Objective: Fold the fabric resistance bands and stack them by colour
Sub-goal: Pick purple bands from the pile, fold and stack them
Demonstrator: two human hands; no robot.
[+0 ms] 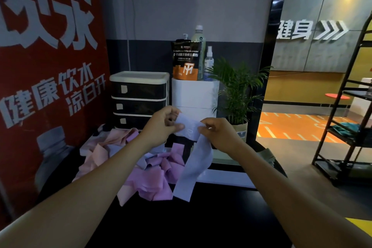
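A pale lavender-grey fabric band (196, 164) hangs in the air over the dark table (201, 217). My left hand (164, 125) pinches its upper left end and my right hand (216, 133) pinches its upper right part, so the top is stretched between them while the long tail droops to the table. Below lies a loose heap of bands: purple ones (153, 179) in the middle and pink ones (104, 147) to the left. The heap is tangled, unfolded.
A black and white drawer unit (140, 96) stands at the back, with a white box (194, 94) carrying a pouch (186, 60) and bottles beside it. A potted plant (237, 94) stands at right. A red wall poster (46, 66) borders the left; a metal rack (346, 127) is far right.
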